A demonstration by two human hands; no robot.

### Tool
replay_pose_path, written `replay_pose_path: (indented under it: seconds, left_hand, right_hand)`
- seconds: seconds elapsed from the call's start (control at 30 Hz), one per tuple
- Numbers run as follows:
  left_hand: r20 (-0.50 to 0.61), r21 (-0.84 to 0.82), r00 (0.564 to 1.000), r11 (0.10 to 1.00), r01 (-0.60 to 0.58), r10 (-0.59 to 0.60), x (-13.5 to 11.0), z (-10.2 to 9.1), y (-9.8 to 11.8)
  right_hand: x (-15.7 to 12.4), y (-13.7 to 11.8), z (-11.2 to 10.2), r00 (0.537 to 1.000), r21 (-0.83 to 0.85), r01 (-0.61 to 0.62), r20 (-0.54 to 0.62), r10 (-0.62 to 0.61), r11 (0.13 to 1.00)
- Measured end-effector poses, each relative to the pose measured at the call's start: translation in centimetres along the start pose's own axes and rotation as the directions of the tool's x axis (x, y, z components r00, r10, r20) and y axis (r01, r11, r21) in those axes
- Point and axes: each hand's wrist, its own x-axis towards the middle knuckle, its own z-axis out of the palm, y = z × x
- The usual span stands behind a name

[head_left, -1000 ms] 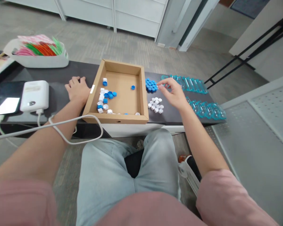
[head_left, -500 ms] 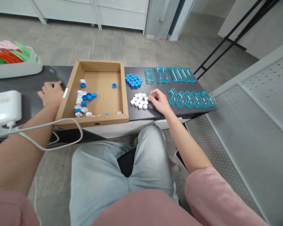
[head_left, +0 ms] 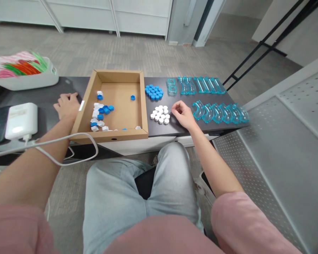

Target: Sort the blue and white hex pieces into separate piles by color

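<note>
My left hand [head_left: 67,107] lies on the dark table just left of a shallow cardboard box [head_left: 145,116], fingers spread and holding nothing. My right hand [head_left: 182,113] hovers at the right of a cluster of white hexagonal pieces [head_left: 160,114]. Its thumb and fingers are drawn together, and no piece shows at the tips. Behind the white cluster sits a tight group of blue hexagonal pieces [head_left: 154,92]. Inside the box, mixed white and blue pieces [head_left: 100,111] lie mostly along the left side, with one blue piece [head_left: 133,97] apart at the right.
Clear teal curved pieces [head_left: 218,113] stand in a row at the right. Farther back are straight teal pieces [head_left: 209,85] and small square ones [head_left: 171,87]. At left are a white basket [head_left: 31,82] of colourful strips, a white device [head_left: 21,121] and a looping white cable [head_left: 66,164].
My right hand has drawn slightly away from the white pieces, leaving a small gap. The whole view has shifted a little, so everything sits farther right. My left hand stays by the box.
</note>
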Motion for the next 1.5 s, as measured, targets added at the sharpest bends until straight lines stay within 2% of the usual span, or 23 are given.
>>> replay_pose_path:
  seconds: [0.13,0.2,0.37,0.47,0.53,0.6,0.67,0.8,0.9,1.13,1.3,1.4,1.5]
  left_hand:
    - [0.027,-0.011,0.999,1.000,-0.026,0.026,-0.4,-0.4,0.3]
    - [0.001,-0.028,1.000,0.999,-0.026,0.026,-0.8,-0.6,0.5]
    - [-0.229,-0.106,0.970,0.988,-0.113,0.086,-2.5,-1.7,0.8]
    - [-0.302,-0.058,0.936,0.976,-0.209,0.182,-2.9,-3.3,1.6]
    - [-0.270,0.030,0.906,0.944,-0.329,0.324,-2.6,-4.4,2.9]
    - [-0.188,0.133,0.862,0.882,-0.452,0.470,-2.0,-5.2,4.7]
    - [-0.078,0.237,0.828,0.817,-0.526,0.556,-1.2,-5.5,6.6]
    - [0.145,0.411,0.825,0.725,-0.553,0.547,0.3,-4.8,9.7]
    - [0.230,0.492,0.836,0.682,-0.541,0.498,1.2,-4.1,10.6]
    - [0.290,0.496,0.818,0.654,-0.572,0.496,3.1,-3.6,10.9]
    - [0.315,0.509,0.814,0.637,-0.578,0.488,2.7,-3.8,10.7]
    - [0.294,0.526,0.818,0.631,-0.570,0.493,2.1,-3.7,10.4]
    - [0.228,0.521,0.851,0.679,-0.518,0.474,1.5,-3.8,10.8]
  right_hand:
    - [0.2,0.3,0.1,1.000,0.001,0.008,-0.003,-0.008,1.000]
    - [0.3,0.3,0.2,1.000,-0.003,0.000,-0.019,0.000,1.000]
    - [0.4,0.1,0.5,0.998,-0.002,-0.006,-0.055,0.006,1.000]
    - [0.5,0.1,0.5,0.998,0.015,0.010,-0.056,-0.009,1.000]
    - [0.6,0.1,0.6,0.998,0.022,0.014,-0.065,-0.012,1.000]
    - [0.6,0.2,0.6,0.997,0.032,0.010,-0.076,-0.008,0.999]
    - [0.6,0.2,0.7,0.997,0.043,0.008,-0.077,-0.004,0.999]
    - [0.6,0.1,0.9,0.998,0.065,0.019,-0.068,-0.015,0.998]
    - [0.6,0.1,1.0,0.998,0.091,0.030,-0.062,-0.024,0.995]
    - [0.7,0.2,1.4,0.999,0.141,0.047,-0.033,-0.043,0.989]
    - [0.8,0.2,1.6,0.998,0.151,0.052,-0.031,-0.048,0.987]
    - [0.8,0.3,1.6,0.998,0.152,0.061,-0.033,-0.057,0.987]
    - [1.0,0.5,1.6,0.998,0.161,0.050,-0.036,-0.044,0.986]
